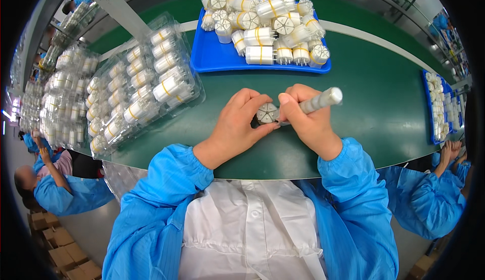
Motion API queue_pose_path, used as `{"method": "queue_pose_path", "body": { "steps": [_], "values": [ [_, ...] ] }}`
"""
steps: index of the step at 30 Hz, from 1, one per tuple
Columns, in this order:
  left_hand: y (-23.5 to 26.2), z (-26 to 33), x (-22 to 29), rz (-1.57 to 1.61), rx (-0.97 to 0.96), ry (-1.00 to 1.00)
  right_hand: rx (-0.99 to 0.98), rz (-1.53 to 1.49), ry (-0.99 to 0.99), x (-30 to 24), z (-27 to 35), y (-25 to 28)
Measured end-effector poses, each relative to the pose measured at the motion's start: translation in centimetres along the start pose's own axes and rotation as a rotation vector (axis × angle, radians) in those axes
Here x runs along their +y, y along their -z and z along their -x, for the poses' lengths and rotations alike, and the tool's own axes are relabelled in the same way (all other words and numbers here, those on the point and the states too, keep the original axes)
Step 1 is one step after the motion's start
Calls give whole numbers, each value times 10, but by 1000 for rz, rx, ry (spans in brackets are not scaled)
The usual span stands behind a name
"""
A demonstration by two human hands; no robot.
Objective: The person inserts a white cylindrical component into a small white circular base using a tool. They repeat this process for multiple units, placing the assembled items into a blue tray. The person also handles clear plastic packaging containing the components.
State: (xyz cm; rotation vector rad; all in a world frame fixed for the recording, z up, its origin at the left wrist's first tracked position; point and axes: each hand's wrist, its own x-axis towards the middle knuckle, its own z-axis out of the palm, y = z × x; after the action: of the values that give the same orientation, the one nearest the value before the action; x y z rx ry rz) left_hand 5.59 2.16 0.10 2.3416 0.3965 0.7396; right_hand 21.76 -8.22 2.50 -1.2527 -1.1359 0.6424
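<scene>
Between the thumb and fingers of my left hand [233, 123] is a short white cylinder part [267, 112], its round, wedge-divided end face turned up. My right hand [309, 123] grips a thick whitish pen-shaped tool [323, 100], slanted with its back end up and to the right. The tool's lower end points at the cylinder part's right edge; whether it touches cannot be made out. Both hands are over the green table [364, 113], close to its near edge. Beyond them, a blue tray [217, 64] holds a pile of similar white cylinders with yellow bands.
Left of my hands, a clear plastic tray [194, 98] holds rows of banded white cylinders, with further filled trays [60, 106] stacked beyond it. Another blue tray [433, 123] is at the far right. Co-workers in blue sleeves [76, 191] sit on both sides.
</scene>
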Motion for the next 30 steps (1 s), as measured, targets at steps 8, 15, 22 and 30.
{"method": "queue_pose_path", "body": {
  "steps": [8,15,22,30],
  "values": [
    [-1,-1,2,50,8,-61,35,-103,-31,-6,-5,8],
    [3,-4,9,-14,-78,65,-4,-40,-52,-1,-3,4],
    [-2,-2,6,113,1,7,68,-160,-26,-10,-7,11],
    [-1,-6,8,39,-23,-79,3,-17,-47,1,-6,7]
  ]
}}
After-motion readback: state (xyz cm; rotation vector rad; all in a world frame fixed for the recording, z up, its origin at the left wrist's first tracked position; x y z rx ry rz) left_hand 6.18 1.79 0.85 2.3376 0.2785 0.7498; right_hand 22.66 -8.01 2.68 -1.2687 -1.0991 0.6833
